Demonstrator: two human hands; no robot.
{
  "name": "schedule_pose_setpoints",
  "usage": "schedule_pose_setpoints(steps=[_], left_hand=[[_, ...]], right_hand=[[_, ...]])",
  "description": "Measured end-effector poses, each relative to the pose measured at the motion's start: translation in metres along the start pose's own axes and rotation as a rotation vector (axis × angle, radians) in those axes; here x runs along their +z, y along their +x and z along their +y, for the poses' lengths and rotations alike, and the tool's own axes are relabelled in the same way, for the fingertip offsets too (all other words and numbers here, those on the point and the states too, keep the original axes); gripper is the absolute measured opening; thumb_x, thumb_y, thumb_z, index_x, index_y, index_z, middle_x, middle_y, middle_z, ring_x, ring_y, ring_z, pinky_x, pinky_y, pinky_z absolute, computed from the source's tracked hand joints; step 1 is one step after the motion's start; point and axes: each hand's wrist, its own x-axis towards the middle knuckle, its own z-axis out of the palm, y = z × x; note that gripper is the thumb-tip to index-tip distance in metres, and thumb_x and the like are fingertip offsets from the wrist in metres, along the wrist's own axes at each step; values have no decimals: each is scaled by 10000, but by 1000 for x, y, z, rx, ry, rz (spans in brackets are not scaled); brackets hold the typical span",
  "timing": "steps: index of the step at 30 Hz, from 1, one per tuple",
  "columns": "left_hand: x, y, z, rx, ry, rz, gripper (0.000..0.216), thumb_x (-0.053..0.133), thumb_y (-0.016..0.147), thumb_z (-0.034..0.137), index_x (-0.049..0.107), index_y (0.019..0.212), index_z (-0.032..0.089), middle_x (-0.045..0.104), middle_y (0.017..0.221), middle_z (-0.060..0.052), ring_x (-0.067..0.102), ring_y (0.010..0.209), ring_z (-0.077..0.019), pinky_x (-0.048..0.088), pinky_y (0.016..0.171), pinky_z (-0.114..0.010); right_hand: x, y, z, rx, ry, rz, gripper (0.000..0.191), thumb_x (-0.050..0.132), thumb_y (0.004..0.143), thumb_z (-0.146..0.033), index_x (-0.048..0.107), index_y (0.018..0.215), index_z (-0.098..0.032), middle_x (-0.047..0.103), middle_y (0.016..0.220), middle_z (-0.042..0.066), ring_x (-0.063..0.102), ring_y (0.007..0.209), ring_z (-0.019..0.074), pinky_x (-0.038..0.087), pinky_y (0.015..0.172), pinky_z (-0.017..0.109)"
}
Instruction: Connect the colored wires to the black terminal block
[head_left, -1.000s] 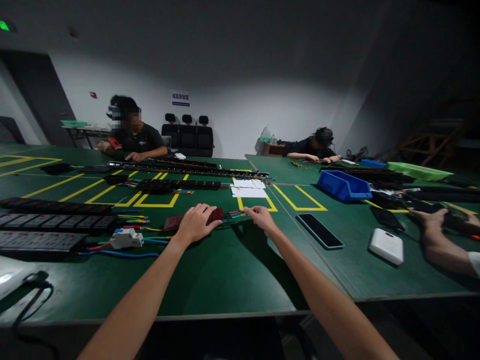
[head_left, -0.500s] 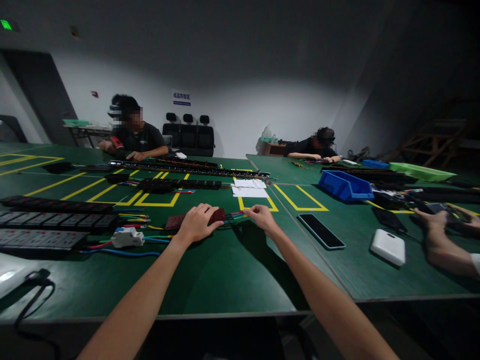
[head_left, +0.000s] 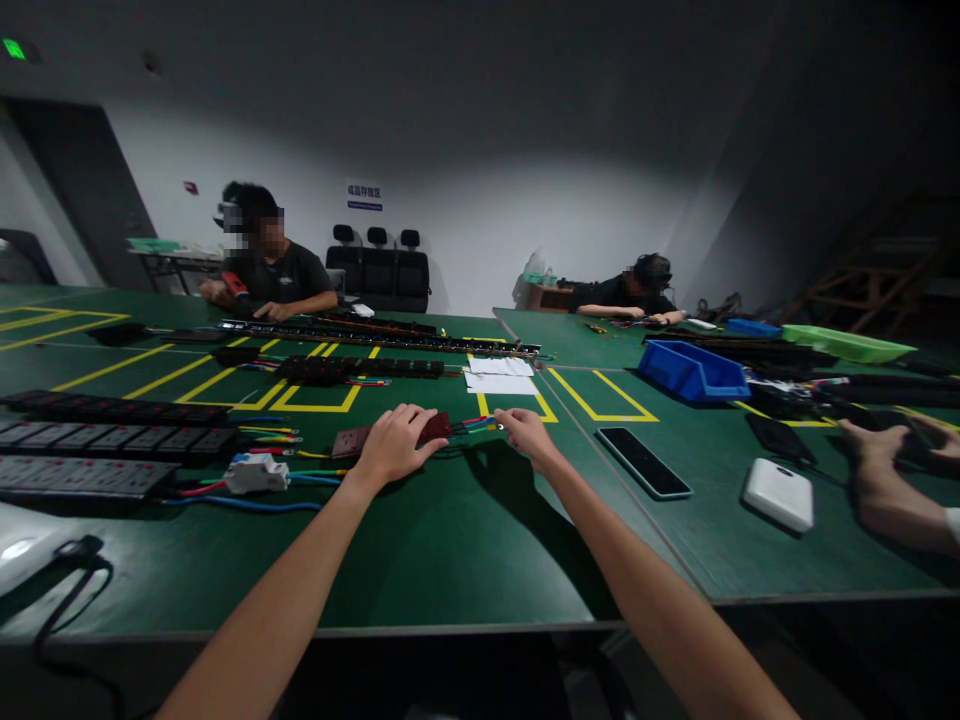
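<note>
My left hand (head_left: 396, 442) lies over a dark red socket strip (head_left: 350, 441), fingers wrapped across its top and thumb along the near side. Red, blue and green wires (head_left: 472, 428) run out of the strip's right end. At their tips, small metal terminals show beside my right hand (head_left: 523, 436), whose thumb and forefinger pinch a wire end. A white circuit breaker (head_left: 256, 473) with blue and red wires lies left of my left hand. Further left are several grey and black socket strips (head_left: 90, 478).
Right of my hands lie a phone (head_left: 643, 462) and a white box-shaped device (head_left: 778, 495). A blue bin (head_left: 691, 371) and green tray (head_left: 847, 343) stand behind them. White papers (head_left: 500, 377) lie beyond my right hand. A co-worker's hands (head_left: 876, 455) work at right; two people sit opposite.
My right hand has shifted slightly right and now shows the terminals at the wire tips. My left hand stays on the strip.
</note>
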Motion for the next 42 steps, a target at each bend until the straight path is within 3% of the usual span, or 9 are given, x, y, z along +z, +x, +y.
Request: schedule_pose_setpoints(steps=[8, 20, 36, 42], left_hand=[[0, 0, -1, 5, 6, 27, 560, 488, 947, 587, 580, 1311, 170, 653, 1143, -118, 595, 1029, -276, 487, 860, -419], [0, 0, 0, 1, -5, 37, 537, 503, 941, 576, 596, 1298, 187, 653, 1128, -122, 595, 1041, -280, 483, 879, -422], [1, 0, 0, 2, 1, -9, 552, 462, 951, 600, 594, 1292, 187, 656, 1135, -119, 594, 1033, -274, 484, 880, -415], [2, 0, -3, -5, -20, -17, 548, 467, 948, 603, 598, 1291, 196, 657, 1134, -119, 600, 1026, -270, 488, 861, -407]], right_hand=[[-1, -2, -10, 162, 135, 5, 188, 627, 792, -331, 631, 737, -151, 507, 647, -18, 409, 447, 56, 223, 350, 165], [0, -3, -12, 168, 181, 20, 171, 622, 783, -308, 623, 717, -150, 483, 617, -35, 386, 420, 49, 206, 339, 165], [0, -4, -10, -57, 176, 6, 351, 646, 736, -518, 644, 708, -168, 419, 530, -52, 356, 439, 75, 235, 391, 195], [-2, 0, -2, -119, -110, 145, 382, 561, 789, -502, 687, 667, -163, 507, 561, -14, 414, 513, 119, 278, 473, 232]])
